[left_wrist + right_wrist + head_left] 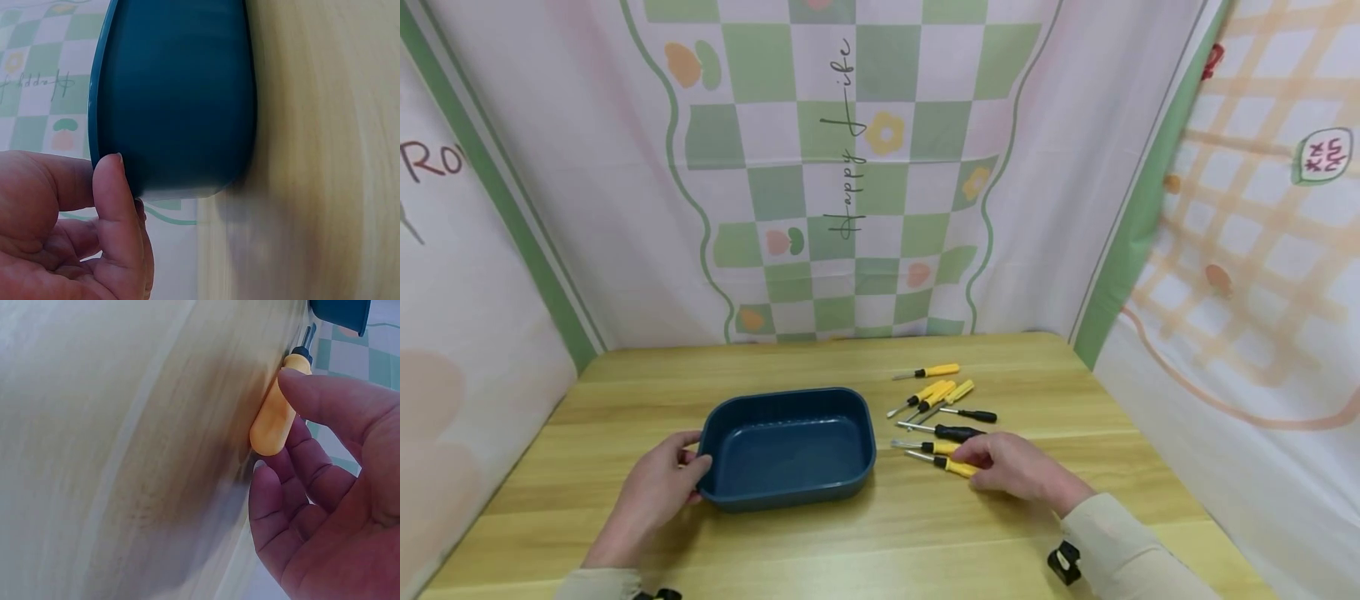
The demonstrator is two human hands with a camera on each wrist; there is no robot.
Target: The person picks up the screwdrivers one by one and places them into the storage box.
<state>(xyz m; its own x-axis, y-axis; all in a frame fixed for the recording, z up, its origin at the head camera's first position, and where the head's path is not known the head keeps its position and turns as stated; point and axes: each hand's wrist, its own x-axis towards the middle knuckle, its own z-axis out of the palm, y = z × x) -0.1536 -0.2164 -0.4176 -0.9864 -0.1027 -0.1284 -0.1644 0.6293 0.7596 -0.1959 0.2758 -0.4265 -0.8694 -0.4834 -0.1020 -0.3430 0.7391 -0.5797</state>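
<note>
A dark blue rectangular plastic basin stands on the table left of centre. My left hand grips its left end, thumb over the rim and fingers outside; the left wrist view shows the thumb against the wall. On the right, my right hand pinches the yellow handle of the nearest screwdriver, which lies low at the table. In the right wrist view the thumb lies on that handle, with fingers behind it. Just beyond lies another yellow-handled screwdriver, partly behind the hand.
Farther back lie a black-handled screwdriver, a smaller black one, several yellow-handled ones bunched together, and a lone yellow one. Printed curtains enclose the wooden table at the back and sides.
</note>
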